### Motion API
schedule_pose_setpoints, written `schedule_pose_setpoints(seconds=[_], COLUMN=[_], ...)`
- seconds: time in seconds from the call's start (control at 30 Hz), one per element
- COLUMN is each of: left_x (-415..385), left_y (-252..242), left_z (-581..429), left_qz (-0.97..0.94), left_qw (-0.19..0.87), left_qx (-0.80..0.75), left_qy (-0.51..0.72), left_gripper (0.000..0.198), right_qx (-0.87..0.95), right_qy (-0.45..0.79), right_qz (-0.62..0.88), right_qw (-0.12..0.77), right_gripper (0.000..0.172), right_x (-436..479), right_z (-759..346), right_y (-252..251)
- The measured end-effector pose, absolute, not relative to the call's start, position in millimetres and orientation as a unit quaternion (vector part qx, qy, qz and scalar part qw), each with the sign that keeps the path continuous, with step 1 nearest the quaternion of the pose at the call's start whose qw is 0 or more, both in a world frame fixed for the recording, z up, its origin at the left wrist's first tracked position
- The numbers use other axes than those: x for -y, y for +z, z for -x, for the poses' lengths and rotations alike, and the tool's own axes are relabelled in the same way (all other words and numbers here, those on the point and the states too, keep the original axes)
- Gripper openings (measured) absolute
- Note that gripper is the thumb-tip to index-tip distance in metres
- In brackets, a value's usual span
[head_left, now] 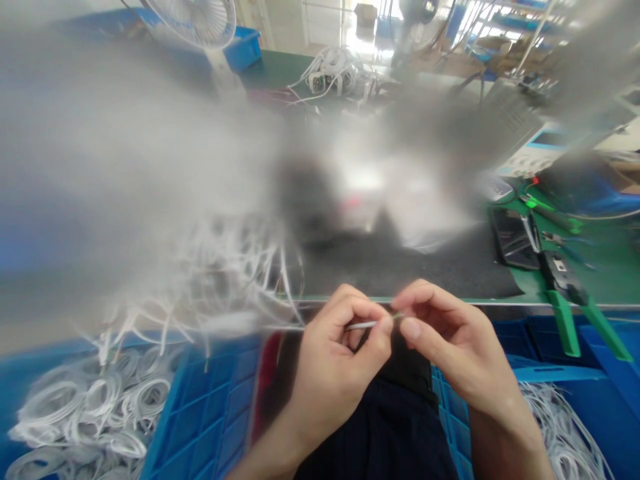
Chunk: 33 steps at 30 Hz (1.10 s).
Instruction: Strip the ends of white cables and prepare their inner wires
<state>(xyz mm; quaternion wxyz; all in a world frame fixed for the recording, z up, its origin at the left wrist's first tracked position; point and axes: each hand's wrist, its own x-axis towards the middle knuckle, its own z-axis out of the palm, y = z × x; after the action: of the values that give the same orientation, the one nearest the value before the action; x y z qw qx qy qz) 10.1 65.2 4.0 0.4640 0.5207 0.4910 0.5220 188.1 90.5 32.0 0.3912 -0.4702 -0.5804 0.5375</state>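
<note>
Near the front edge of the bench, my left hand (345, 340) pinches a thin white cable (361, 325) between thumb and forefinger. The cable's end points right, towards my other hand. Close beside it, my right hand (447, 337) has its thumb and fingertips curled together around the thin wire ends (397, 316), which look partly greenish. Those ends are small and mostly hidden by the fingertips. To the left, a pile of white cables (230, 267) hangs over the bench edge, partly blurred.
Coiled white cables fill a blue crate (200, 407) at lower left; more white cables (565, 427) lie in a crate at lower right. Green-handled pliers (565, 287) and a phone (515, 237) rest on the bench at right. A fan (200, 20) stands behind. Blur covers much of the middle.
</note>
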Motion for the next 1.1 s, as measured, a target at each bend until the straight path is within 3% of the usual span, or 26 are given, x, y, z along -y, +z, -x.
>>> schedule_pose_setpoints(seconds=[0.4,0.53,0.77,1.1], left_x=[-66,-69,-84,-82], left_y=[5,6,0,-6], left_z=[-14,-10,-2,-7], left_qz=[-0.594,-0.587,-0.552,-0.539], left_qw=[0.321,0.384,0.505,0.499], left_qx=[-0.528,-0.5,-0.45,-0.455], left_qy=[0.514,0.508,0.487,0.503], left_gripper=[0.011,0.011,0.018,0.015], right_qx=[0.641,0.636,0.528,0.559], right_qy=[0.405,0.421,0.619,0.536], right_qz=[0.51,0.516,0.476,0.51], right_qw=[0.406,0.39,0.335,0.376], right_gripper=[0.017,0.024,0.037,0.031], right_x=[-79,-85,-102,-97], right_z=[-180,-185,-192,-186], right_y=[27,31,27,26])
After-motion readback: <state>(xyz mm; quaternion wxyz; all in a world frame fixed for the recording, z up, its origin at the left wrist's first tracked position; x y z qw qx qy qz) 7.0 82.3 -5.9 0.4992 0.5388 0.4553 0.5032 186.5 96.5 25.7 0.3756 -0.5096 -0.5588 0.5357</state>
